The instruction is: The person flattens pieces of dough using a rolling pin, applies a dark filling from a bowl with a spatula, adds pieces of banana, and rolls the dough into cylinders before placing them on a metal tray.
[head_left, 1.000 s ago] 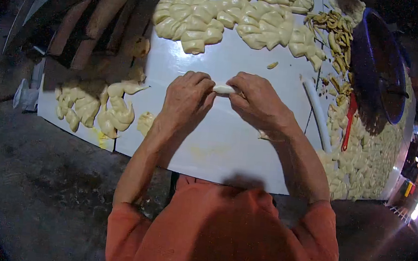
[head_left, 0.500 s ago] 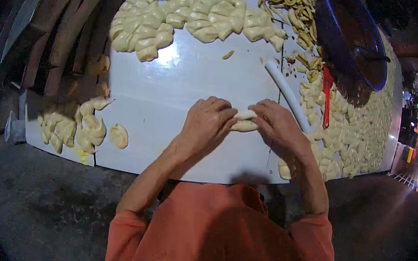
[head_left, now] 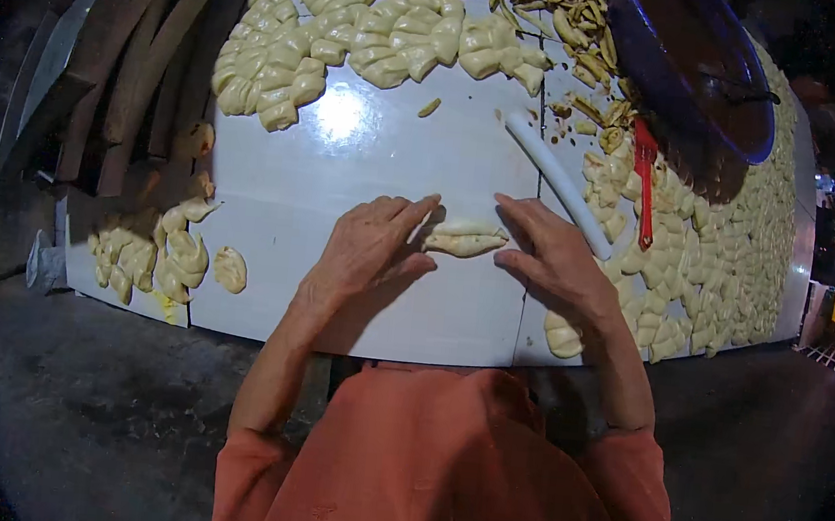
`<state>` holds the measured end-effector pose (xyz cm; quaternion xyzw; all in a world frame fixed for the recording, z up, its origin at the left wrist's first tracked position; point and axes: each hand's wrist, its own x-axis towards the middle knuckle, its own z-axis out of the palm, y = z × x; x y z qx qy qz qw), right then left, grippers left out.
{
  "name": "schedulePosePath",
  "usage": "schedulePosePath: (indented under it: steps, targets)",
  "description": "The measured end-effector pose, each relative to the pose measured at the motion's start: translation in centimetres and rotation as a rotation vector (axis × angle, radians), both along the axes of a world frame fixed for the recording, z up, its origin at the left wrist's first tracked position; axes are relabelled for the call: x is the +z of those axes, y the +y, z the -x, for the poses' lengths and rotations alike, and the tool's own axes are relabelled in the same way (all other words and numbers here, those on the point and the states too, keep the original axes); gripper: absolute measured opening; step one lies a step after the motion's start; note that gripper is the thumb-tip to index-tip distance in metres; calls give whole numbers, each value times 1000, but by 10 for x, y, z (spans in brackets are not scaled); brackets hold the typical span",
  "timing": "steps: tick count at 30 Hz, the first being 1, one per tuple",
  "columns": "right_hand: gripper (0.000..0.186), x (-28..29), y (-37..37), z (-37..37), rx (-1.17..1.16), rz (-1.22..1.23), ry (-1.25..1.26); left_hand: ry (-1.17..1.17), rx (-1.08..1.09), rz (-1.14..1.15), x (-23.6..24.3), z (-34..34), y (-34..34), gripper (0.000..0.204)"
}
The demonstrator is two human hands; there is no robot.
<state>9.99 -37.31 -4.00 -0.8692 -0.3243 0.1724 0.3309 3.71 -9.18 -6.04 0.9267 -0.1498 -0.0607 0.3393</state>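
On the white table surface (head_left: 383,307) lies a small rolled piece of pale dough (head_left: 465,238), with a seam along its length. My left hand (head_left: 369,241) is at its left end, thumb and fingers apart. My right hand (head_left: 554,254) is at its right end, likewise open, thumb and fingers spread around the tip. Neither hand grips the roll; whether a fingertip touches it I cannot tell. Behind my right hand a smooth white rod (head_left: 558,182) lies slantwise.
Flattened dough pieces (head_left: 404,38) crowd the far side; more dough pieces (head_left: 700,253) spread rightward. Yellowish strips (head_left: 576,20) are heaped beside a blue basin (head_left: 646,77) of brown contents. A red flat-headed tool (head_left: 644,187) lies nearby. Long dark boards (head_left: 141,53) stand left, behind some dough lumps (head_left: 177,252).
Both hands have let go of the dough roll and drawn apart, my left hand moving leftward. The roll now shows along its whole length. The view has shifted slightly.
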Motion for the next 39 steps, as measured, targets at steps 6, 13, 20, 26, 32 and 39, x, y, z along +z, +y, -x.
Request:
schedulePosePath:
  steps: [6, 13, 20, 26, 32, 39]
  targets:
    - [41, -13, 9, 1, 62, 65, -85, -129, 36, 10, -7, 1, -12, 39]
    - [28, 3, 19, -1, 68, 27, 6, -1, 85, -37, 14, 5, -12, 14]
    - [25, 17, 59, -14, 40, -71, 329, 2, 71, 44, 45, 29, 39, 21]
    - [35, 65, 176, -25, 104, -242, 168, -237, 131, -23, 102, 45, 163, 20]
    - [33, 164, 364, -10, 182, -360, -142, -440, 170, -55, 204, 39, 350, 36]
    - [33, 207, 545, -34, -18, -391, -471, -359, 139, 88, 271, -58, 524, 36]
